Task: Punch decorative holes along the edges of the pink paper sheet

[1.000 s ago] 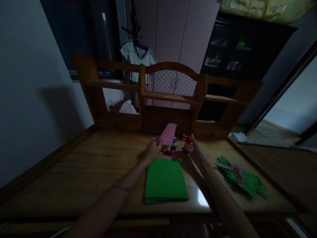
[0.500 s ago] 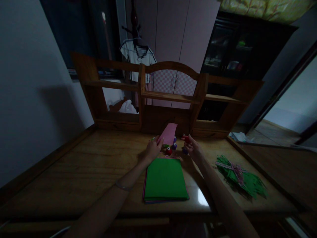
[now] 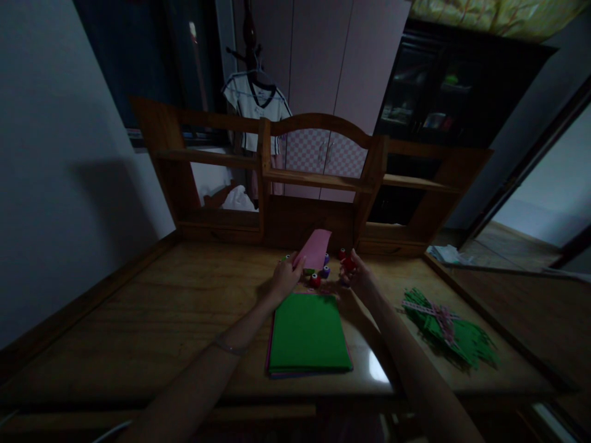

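Note:
My left hand [image 3: 287,278] pinches the lower left part of a pink sheet [image 3: 314,248], which tilts up over the back of the desk. To its right, my right hand [image 3: 361,274] has its fingers curled around a small red object [image 3: 349,264]. Small red and purple pieces with pale round tops stand between and behind my hands, among them a red one [image 3: 315,280] and a purple one [image 3: 325,272]. Nearer me lies a square stack of coloured sheets [image 3: 310,332], green on top.
At the right of the wooden desk [image 3: 184,307] lies a heap of cut green strips [image 3: 471,344] with pink pieces on it. A wooden shelf unit [image 3: 318,179] rises along the back edge. A raised rim [image 3: 462,295] borders the desk at the right.
My right hand's fingers have shifted slightly around the red object, and a red piece behind them now shows more fully. My left hand and the pink sheet have hardly moved.

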